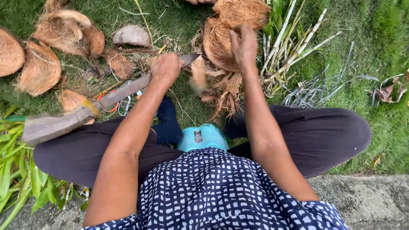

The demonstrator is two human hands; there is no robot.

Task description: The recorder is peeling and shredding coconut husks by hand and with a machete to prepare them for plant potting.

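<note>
My left hand is closed around a long machete. Its broad worn blade runs back to the left over my knee, and its short dark end pokes out to the right of my fist. My right hand grips the top of a brown fibrous coconut husk standing on the grass in front of me. A loose, blurred strip of husk hangs between the two hands, with torn fibres below it.
Several split husk halves lie on the grass at the left. Pale cut stalks lie at the right and green leaves at the lower left. A turquoise plastic object sits between my legs. A concrete kerb runs behind me.
</note>
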